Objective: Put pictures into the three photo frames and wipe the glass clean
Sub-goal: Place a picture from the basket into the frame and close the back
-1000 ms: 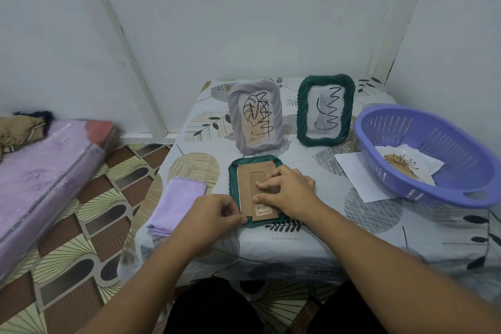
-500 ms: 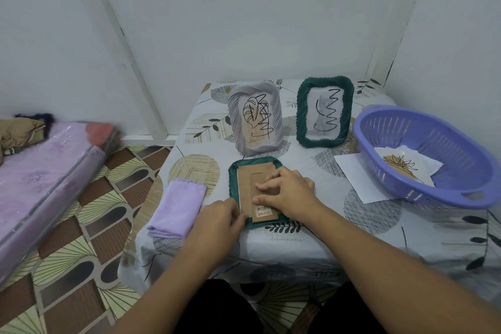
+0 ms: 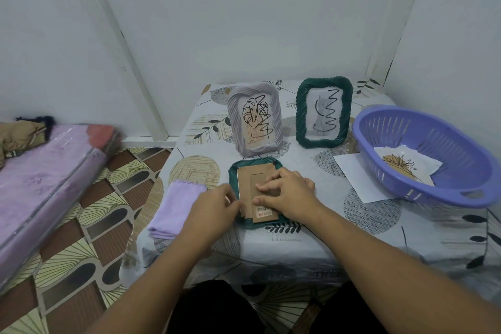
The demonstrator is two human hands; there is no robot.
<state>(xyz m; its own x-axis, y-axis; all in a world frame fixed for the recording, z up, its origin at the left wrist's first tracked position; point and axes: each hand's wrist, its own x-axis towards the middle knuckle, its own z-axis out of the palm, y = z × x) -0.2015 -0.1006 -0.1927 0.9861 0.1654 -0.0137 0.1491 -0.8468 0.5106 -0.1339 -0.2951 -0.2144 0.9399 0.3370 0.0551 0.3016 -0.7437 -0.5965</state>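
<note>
A dark green frame [image 3: 235,168] lies face down near the table's front edge, its brown cardboard back [image 3: 250,181] facing up. My right hand [image 3: 287,194] rests on that back with spread fingers pressing it down. My left hand [image 3: 217,207] is at the frame's left edge, fingertips pinching at the board's side. Behind stand a grey frame [image 3: 254,122] and a second green frame [image 3: 324,112], each upright with a line drawing inside. A folded lilac cloth [image 3: 173,207] lies left of the flat frame, partly under my left hand.
A purple basket [image 3: 431,154] at the right holds a picture [image 3: 404,168], and white paper [image 3: 357,173] lies under its rim. The table [image 3: 339,238] sits in a corner between white walls. A pink mattress [image 3: 40,184] lies on the patterned floor to the left.
My left hand has shifted slightly up along the frame's left edge. My right hand stays pressed on the cardboard back. Nothing else has moved.
</note>
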